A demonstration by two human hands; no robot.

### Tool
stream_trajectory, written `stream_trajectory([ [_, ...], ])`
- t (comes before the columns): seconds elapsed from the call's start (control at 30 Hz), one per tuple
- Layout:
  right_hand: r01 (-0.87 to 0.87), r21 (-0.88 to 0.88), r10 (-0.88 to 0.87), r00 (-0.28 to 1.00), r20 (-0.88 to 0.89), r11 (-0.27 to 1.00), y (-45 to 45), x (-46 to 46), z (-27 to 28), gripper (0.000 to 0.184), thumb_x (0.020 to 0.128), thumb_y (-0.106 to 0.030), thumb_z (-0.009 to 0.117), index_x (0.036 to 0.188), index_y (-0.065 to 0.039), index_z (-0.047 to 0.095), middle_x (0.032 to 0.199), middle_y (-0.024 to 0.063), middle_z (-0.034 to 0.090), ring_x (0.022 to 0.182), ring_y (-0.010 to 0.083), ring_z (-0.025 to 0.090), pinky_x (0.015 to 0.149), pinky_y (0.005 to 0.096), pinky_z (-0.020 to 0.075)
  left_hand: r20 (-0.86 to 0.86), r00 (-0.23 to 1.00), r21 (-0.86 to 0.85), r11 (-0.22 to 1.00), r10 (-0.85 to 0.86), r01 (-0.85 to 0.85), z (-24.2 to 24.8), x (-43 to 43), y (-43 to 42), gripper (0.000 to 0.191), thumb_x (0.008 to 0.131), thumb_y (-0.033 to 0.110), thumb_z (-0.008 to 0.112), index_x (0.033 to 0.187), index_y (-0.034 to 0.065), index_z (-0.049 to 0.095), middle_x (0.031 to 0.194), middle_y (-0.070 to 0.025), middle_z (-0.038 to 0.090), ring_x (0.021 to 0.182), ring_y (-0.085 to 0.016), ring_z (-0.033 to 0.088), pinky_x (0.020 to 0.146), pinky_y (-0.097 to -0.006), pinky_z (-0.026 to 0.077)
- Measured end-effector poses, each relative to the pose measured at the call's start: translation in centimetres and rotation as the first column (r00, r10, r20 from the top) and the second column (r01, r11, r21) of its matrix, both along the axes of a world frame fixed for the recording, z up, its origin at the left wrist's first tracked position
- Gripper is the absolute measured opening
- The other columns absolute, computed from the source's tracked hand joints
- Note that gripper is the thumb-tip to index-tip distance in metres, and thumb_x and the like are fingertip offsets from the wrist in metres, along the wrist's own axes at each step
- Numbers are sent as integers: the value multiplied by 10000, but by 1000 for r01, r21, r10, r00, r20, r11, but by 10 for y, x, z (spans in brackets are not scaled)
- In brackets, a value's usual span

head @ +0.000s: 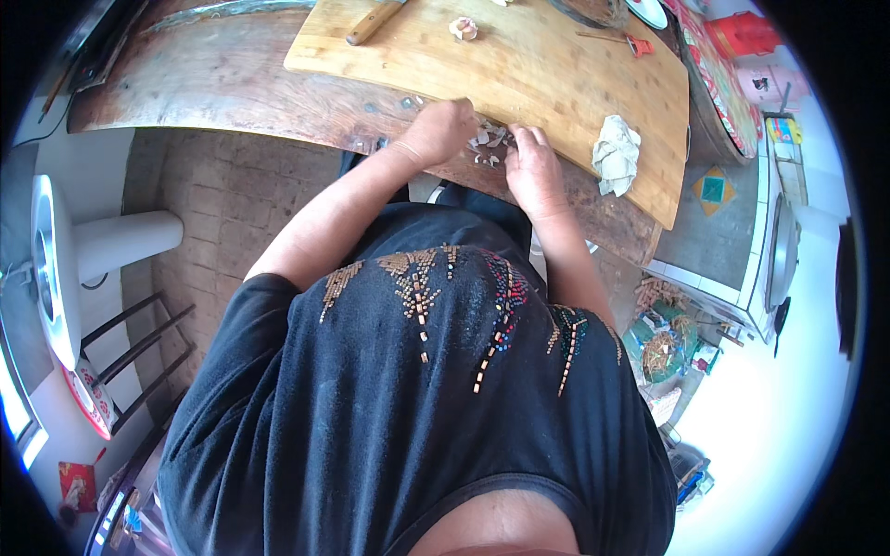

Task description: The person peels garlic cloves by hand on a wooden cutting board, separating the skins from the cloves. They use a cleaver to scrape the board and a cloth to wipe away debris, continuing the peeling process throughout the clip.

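Note:
My left hand (439, 136) is curled above the front edge of a wooden table (243, 104), its fingertips turned away from view. Beside it, my right hand (535, 167) reaches down to the table at the near edge of a large wooden cutting board (556, 76). Between the two hands lies a small heap of papery garlic skins (490, 135). Whether either hand grips anything is hidden. On the board are part of a garlic bulb (464, 28) and a wood-handled knife (368, 24), its blade cut off by the picture's top.
A crumpled pale cloth (617, 154) lies on the board's right side, with a small red object (638, 46) farther back. To the right stands a tiled counter (702, 236). A white pedestal basin (52, 271) and a dark metal rack (139, 340) are at left.

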State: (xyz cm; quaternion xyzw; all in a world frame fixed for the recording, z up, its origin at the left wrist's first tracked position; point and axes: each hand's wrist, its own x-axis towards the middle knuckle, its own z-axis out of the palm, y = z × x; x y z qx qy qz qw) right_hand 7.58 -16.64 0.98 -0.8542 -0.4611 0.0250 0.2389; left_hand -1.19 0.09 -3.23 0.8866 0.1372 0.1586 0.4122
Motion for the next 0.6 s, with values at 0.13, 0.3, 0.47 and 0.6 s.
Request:
stream_trajectory([
  [0.13,-45,-74,48,998,51,996,-3,-3,-10,351,774,-18,560,1123,13,569,1096,203,574,1004,365,567,864,421,482,-226,970,-480,857,86,-188,20,-12,22,301,835,238,562,919,-48,608,732,-219,630,599,-305,639,620,-409,520],
  [0.3,-162,51,156,982,102,986,19,-15,-24,389,729,5,558,1118,15,561,1115,196,583,1044,359,557,888,417,472,-260,963,-212,968,77,-135,-1,-21,28,277,874,246,545,923,-21,601,667,-153,611,535,-213,604,475,-325,493],
  [0.47,-134,-11,132,985,-112,991,20,-5,3,377,774,-7,562,1150,17,541,1128,213,571,1026,364,573,903,408,467,-341,940,-279,952,26,-127,12,-19,16,310,877,270,548,966,-21,604,676,-162,613,552,-219,610,459,-329,490],
  [0.6,-70,-284,43,994,-101,956,13,-9,15,432,796,-89,610,1202,12,504,1141,220,553,1039,371,567,898,416,471,-383,921,-426,872,70,-243,26,-26,30,258,907,251,547,1005,19,604,724,-50,607,580,-133,572,456,-280,482],
])
